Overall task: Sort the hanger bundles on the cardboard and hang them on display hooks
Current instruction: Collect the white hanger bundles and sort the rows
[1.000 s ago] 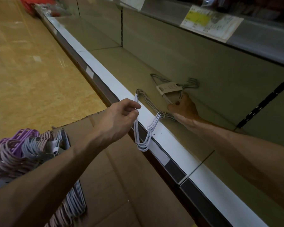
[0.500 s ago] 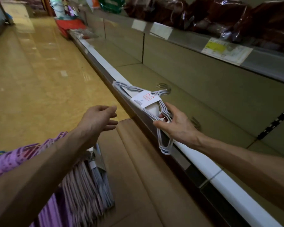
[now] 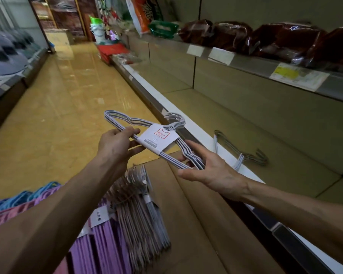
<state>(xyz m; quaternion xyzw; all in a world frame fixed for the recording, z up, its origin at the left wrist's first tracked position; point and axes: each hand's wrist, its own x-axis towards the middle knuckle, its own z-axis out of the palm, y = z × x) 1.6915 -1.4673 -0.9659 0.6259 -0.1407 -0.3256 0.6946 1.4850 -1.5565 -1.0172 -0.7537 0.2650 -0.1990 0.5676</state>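
**Obs 1:** Above the cardboard (image 3: 202, 230), at mid-height over the aisle edge: white hanger bundle (image 3: 156, 139) held flat between both hands, paper sleeve facing up, hooks pointing toward the shelf.

**Obs 2:** Grip on each side?

**Obs 1:** Left hand (image 3: 115, 145) grasps the bar near the left shoulder of the bundle, thumb on top, fingers curled beneath. Right hand (image 3: 210, 169) supports the right shoulder with fingers mostly straight, wires resting across them; no closed pinch visible there.

**Obs 2:** Change from a moment ago?

**Obs 1:** One second back the left hand pinched a hanger while the right reached onto the lower shelf (image 3: 285, 135). Half a second back the right hand alone carried the bundle, the left free beside it. Now both hands share it, and the bundle has turned level, label readable.

**Obs 2:** Meaning for the task?

**Obs 1:** My reading: this bundle is picked and being checked or squared before hanging. No display hook visible in view, so hanging is not yet done.

**Obs 2:** Other stock?

**Obs 1:** Grey hanger bundle (image 3: 244, 153) lies on the lower shelf, well apart from the hands. Pinkish-grey, purple and blue bundles (image 3: 131, 220) remain stacked on the cardboard, unsorted as far as I can judge.
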